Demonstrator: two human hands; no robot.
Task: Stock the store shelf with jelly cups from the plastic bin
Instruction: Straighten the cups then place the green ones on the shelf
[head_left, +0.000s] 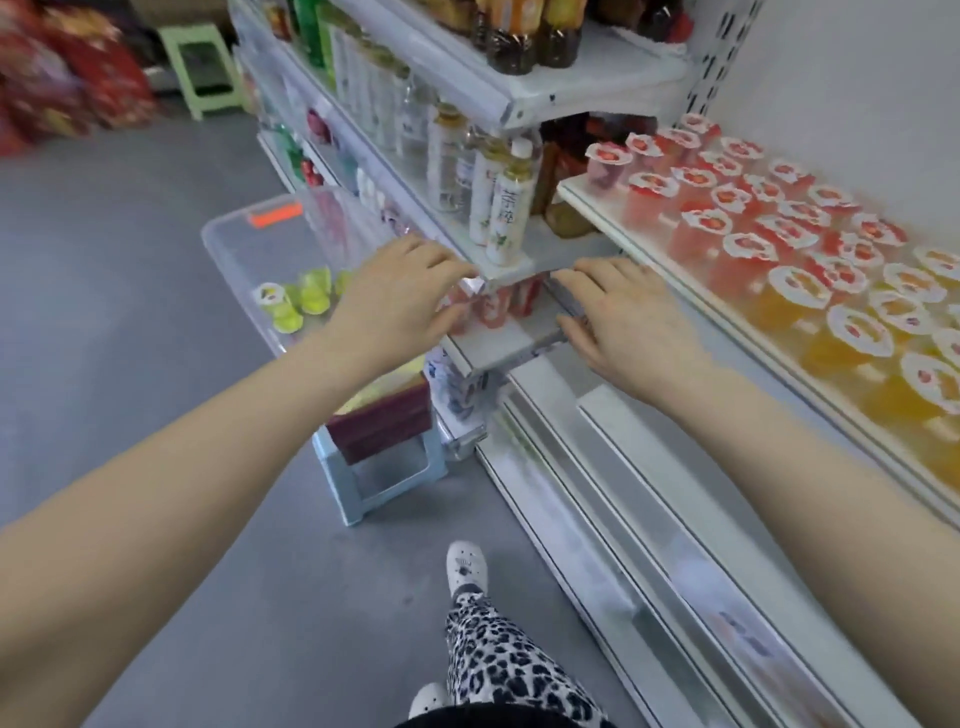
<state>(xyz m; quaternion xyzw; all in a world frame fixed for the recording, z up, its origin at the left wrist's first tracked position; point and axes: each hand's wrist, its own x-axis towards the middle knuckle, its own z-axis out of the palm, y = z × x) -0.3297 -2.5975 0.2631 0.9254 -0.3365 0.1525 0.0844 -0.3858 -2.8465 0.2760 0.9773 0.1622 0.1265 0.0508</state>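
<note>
Grey floor (156, 364) runs along a white metal store shelving unit (524, 104) that fills the right side of the view. On the right, a white shelf board (623, 228) carries rows of red jelly cups (696, 234) with foil lids at its far end and orange jelly cups (774, 312) nearer the person.

At the left, a clear plastic bin (228, 244) sits on the floor beside the shelving, with a few green jelly cups (311, 296) lying in it.

Both bare arms reach forward. The left hand (400, 296) and the right hand (628, 322) hang close together in front of a shelf corner, fingertips pointing toward each other. The fingers of both hands are loosely curled and nothing shows in either of them. Whether the right hand touches the shelf edge cannot be told.

Between the hands, red cans (493, 306) stand on a lower shelf, and pale tea bottles (506, 218) stand on the one above. Below the left forearm stands a light blue plastic stool (353, 488).
</note>
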